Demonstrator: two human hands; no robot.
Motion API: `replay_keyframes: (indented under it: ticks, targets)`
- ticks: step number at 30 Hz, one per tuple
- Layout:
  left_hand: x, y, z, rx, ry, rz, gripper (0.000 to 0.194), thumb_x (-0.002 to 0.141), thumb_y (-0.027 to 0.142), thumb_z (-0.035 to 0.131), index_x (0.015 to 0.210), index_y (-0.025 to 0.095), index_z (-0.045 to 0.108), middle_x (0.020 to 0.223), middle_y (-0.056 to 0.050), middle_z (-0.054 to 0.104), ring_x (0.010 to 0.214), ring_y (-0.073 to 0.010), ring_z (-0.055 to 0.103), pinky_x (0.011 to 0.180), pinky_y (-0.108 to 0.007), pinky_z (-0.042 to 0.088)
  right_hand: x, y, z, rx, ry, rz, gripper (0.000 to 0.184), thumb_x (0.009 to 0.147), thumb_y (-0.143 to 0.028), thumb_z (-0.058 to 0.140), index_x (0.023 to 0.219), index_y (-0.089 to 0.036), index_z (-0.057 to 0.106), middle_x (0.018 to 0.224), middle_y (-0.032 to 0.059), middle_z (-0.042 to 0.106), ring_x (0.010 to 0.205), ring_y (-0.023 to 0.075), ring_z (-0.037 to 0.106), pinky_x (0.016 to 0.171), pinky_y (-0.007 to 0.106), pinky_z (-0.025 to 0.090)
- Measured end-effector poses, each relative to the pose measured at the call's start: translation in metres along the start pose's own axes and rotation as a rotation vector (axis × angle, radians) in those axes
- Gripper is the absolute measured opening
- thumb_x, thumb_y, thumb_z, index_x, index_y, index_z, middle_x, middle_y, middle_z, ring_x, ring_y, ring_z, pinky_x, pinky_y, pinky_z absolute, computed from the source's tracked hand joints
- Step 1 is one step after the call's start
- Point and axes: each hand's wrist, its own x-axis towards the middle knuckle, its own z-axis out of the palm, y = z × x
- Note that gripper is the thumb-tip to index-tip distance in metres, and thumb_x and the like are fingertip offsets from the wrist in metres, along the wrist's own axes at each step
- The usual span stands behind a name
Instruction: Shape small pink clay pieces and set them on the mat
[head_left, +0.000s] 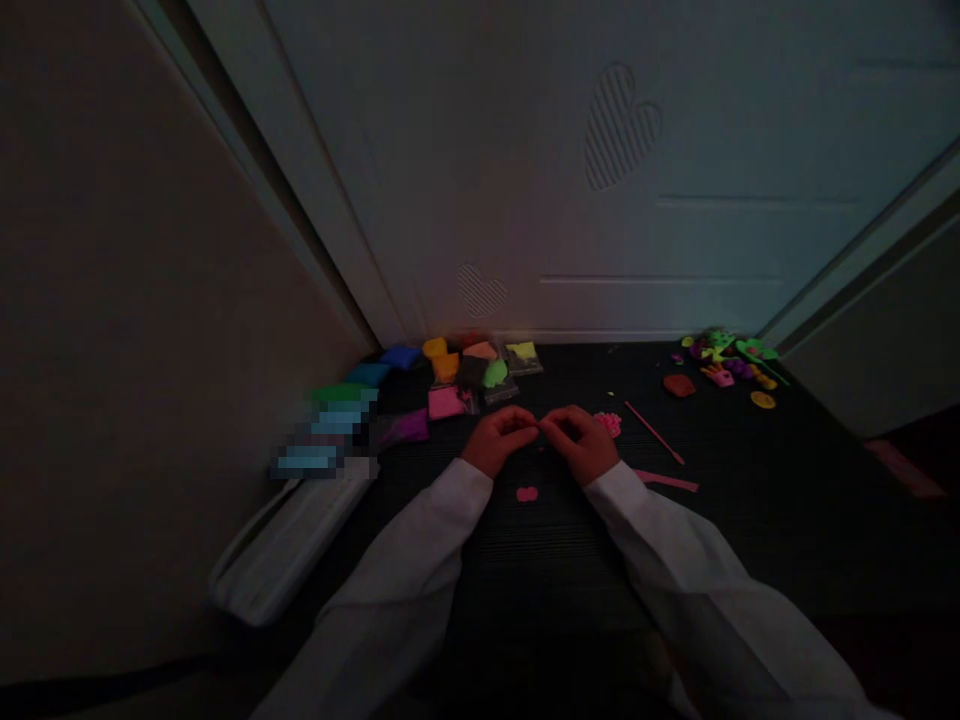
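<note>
My left hand and my right hand meet fingertip to fingertip above the dark table. Both are closed in a pinch, and whatever lies between the fingertips is too small and dim to make out. Below them on the table is a small flat pink piece with two rounded lobes. Partly behind my right hand sits a bumpy pink cluster. Just right of it lie a thin pink stick tool and a flat pink strip, one end hidden by my right hand and sleeve.
Small bags of coloured clay, among them pink, purple and yellow, line the table's back left. A pale long case lies at left. Small colourful clay figures and a red lump are at back right. A white panel rises behind.
</note>
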Motion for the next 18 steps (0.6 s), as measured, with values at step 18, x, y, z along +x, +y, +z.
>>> replay_keyframes:
  ticks: [18]
  targets:
    - [0.0003, 0.0015, 0.0013, -0.223, 0.16, -0.003, 0.021, 0.063, 0.025, 0.052, 0.079, 0.013, 0.057, 0.074, -0.006, 0.062, 0.069, -0.0148, 0.055, 0.063, -0.028, 0.04, -0.0009, 0.0058, 0.002, -0.107, 0.01, -0.035, 0.02, 0.071, -0.036, 0.047, 0.077, -0.02, 0.057, 0.065, 0.0002, 0.052, 0.058, 0.011, 0.047, 0.053, 0.023, 0.037]
